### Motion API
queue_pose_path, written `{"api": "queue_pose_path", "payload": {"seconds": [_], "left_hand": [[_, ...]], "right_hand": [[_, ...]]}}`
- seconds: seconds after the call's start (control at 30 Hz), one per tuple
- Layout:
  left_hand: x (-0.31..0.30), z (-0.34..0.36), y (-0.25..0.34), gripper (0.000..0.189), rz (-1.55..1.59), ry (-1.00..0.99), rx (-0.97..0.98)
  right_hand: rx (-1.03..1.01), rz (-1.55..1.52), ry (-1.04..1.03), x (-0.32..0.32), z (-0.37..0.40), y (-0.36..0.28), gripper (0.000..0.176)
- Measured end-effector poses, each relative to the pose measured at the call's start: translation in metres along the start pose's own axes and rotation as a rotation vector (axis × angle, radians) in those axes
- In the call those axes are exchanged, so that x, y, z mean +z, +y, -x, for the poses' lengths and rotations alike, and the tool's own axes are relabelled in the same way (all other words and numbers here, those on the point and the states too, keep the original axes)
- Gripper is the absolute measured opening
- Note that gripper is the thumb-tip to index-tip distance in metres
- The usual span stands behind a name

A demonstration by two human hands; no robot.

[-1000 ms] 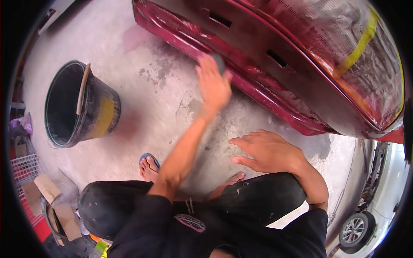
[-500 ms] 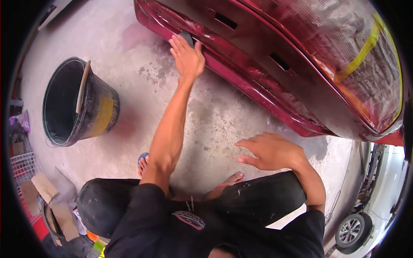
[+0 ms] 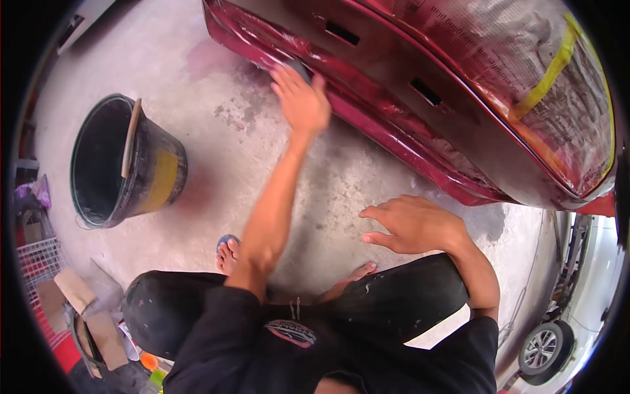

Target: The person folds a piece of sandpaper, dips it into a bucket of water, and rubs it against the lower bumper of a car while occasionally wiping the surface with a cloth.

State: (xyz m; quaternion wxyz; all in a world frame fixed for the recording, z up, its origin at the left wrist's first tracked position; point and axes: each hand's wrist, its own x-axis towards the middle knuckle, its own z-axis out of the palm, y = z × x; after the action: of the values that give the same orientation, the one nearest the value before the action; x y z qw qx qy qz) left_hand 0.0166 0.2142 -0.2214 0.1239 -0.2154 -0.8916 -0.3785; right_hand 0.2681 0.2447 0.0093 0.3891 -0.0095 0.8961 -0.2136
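My left hand (image 3: 303,104) presses a dark, thin piece (image 3: 298,70) against the lower edge of a glossy dark red car body panel (image 3: 394,139). Its fingers lie along the panel's rim, and much of the piece is hidden under them. My right hand (image 3: 420,225) hangs above my right knee, fingers apart, holding nothing and not touching the panel. Masking plastic (image 3: 525,39) with a yellow tape strip (image 3: 550,75) covers the upper part of the car at the right.
A black bucket (image 3: 152,172) with a yellow patch and a wooden-looking handle stands at the left on the concrete floor (image 3: 262,171). Cardboard pieces (image 3: 73,291) and a wire basket (image 3: 41,259) lie at lower left. A white car (image 3: 581,302) is at the right.
My left hand has slid to the right and slightly down along the panel's edge with the dark piece. My right hand has barely moved. The view has shifted slightly.
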Motion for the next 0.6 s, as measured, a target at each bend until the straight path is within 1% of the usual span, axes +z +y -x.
{"api": "queue_pose_path", "payload": {"seconds": [0.07, 0.1, 0.17, 0.23, 0.3, 0.4, 0.43, 0.47, 0.5, 0.53, 0.6], "left_hand": [[-0.004, 0.069, 0.052, 0.085, -0.134, -0.172, 0.146], [0.007, 0.103, 0.064, 0.085, 0.091, -0.183, 0.172], [0.007, 0.104, 0.060, 0.083, 0.136, -0.190, 0.159], [-0.003, 0.054, 0.036, 0.083, -0.147, -0.133, 0.145], [0.003, -0.011, -0.015, 0.085, 0.095, 0.053, 0.046], [0.000, -0.022, -0.014, 0.083, 0.118, 0.047, -0.012], [0.004, -0.001, 0.002, 0.084, 0.003, 0.005, 0.036], [0.007, 0.034, 0.028, 0.085, -0.110, -0.035, 0.084], [0.000, 0.067, 0.053, 0.088, -0.025, -0.146, 0.110], [0.012, 0.096, 0.061, 0.089, 0.123, -0.145, 0.112], [0.003, 0.076, 0.056, 0.087, 0.055, -0.138, 0.077]], "right_hand": [[-0.034, 0.012, 0.053, -0.005, -0.010, -0.004, 0.056], [-0.055, 0.024, 0.084, -0.007, -0.018, -0.006, 0.056], [-0.079, 0.025, 0.117, -0.005, -0.022, -0.006, 0.056], [-0.091, 0.007, 0.108, -0.002, -0.018, -0.004, 0.056], [-0.018, -0.012, 0.040, 0.004, -0.002, 0.002, 0.054], [0.018, -0.034, 0.005, 0.001, 0.006, 0.001, 0.054], [0.023, -0.046, 0.009, -0.001, 0.007, -0.001, 0.054], [-0.017, -0.033, 0.064, -0.001, 0.004, -0.002, 0.054], [-0.055, -0.020, 0.114, 0.000, -0.003, -0.003, 0.054], [-0.092, -0.004, 0.157, 0.000, -0.007, -0.004, 0.054], [-0.062, -0.008, 0.136, -0.004, -0.005, -0.008, 0.054]]}}
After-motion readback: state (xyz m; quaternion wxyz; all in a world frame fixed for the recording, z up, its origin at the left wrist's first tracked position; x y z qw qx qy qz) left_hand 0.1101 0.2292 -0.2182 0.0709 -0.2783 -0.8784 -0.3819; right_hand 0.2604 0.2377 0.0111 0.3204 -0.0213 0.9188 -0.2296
